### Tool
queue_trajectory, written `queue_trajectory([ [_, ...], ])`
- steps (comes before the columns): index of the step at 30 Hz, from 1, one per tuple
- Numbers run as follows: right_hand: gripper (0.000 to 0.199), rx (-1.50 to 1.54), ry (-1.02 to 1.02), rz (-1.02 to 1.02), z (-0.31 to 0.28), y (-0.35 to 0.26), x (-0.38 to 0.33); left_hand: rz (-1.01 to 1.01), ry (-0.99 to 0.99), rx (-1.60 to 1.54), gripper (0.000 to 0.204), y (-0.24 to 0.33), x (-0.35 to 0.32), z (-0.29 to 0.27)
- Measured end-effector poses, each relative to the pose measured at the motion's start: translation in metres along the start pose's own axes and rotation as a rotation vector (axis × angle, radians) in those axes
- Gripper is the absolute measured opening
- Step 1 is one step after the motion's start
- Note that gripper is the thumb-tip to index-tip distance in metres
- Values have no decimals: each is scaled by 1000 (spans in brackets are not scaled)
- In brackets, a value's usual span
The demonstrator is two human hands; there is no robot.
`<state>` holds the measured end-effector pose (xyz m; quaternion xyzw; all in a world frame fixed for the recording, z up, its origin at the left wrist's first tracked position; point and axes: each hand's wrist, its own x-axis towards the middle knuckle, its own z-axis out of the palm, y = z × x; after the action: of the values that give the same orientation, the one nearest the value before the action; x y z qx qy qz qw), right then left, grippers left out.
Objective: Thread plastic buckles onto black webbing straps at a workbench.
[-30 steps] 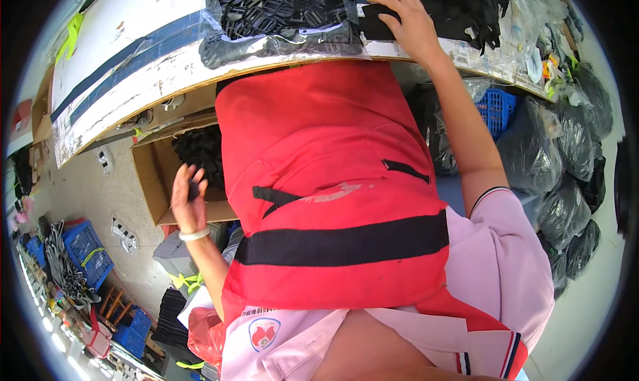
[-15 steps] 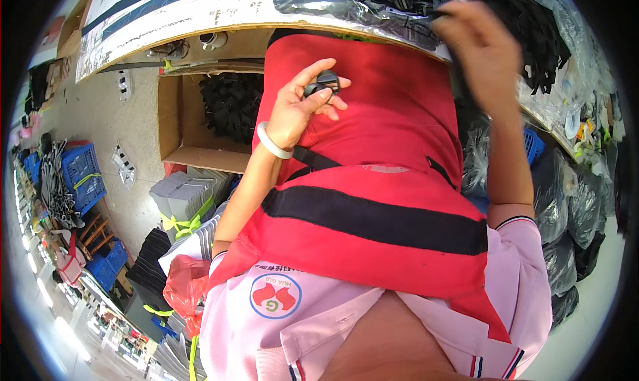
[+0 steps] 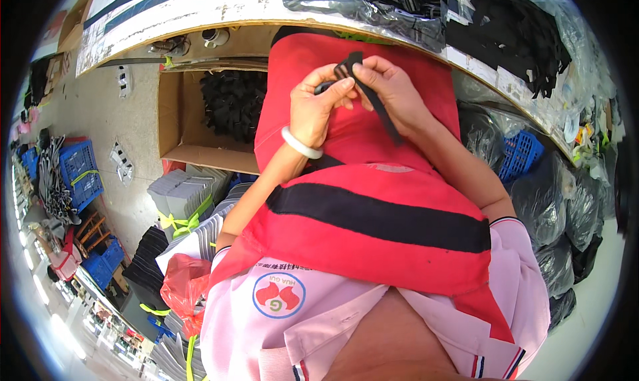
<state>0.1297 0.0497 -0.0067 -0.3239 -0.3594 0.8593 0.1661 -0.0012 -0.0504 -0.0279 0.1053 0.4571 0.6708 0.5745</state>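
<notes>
Strap x1, blk, btwn 2 hands.

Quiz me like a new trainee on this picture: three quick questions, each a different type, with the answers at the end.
1. True or false: the right hand is empty.

2. Multiple choice: which arm wears the white bracelet? A: left; B: right; C: both.

3. Fill in the blank: the open cardboard box to the left of the red apron holds a heap of ____ pieces (name the colour).

Key
1. False; it holds a black strap.
2. A, left.
3. Black.
</notes>
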Motion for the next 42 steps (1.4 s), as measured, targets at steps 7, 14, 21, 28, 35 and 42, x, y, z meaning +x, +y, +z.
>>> queue_trajectory([
  [7,17,-517,133,-166,-10,-23,-4,100,43,-14,9,11,11,-1],
  [14,16,-528,-65,48,20,-35,-8,174,-13,141,9,5,8,-3],
  [21,16,-404,-44,57,9,-22,-5,88,-18,221,8,1,3,-3],
  [28,15,-329,48,128,8,-19,-7,268,24,567,9,-1,4,-3],
  [35,18,-32,22,103,-2,-4,-5,437,-5,787,12,-1,1,-3],
  [42,23,-67,117,2,0,2,1,648,-102,1222,20,0,3,-13],
])
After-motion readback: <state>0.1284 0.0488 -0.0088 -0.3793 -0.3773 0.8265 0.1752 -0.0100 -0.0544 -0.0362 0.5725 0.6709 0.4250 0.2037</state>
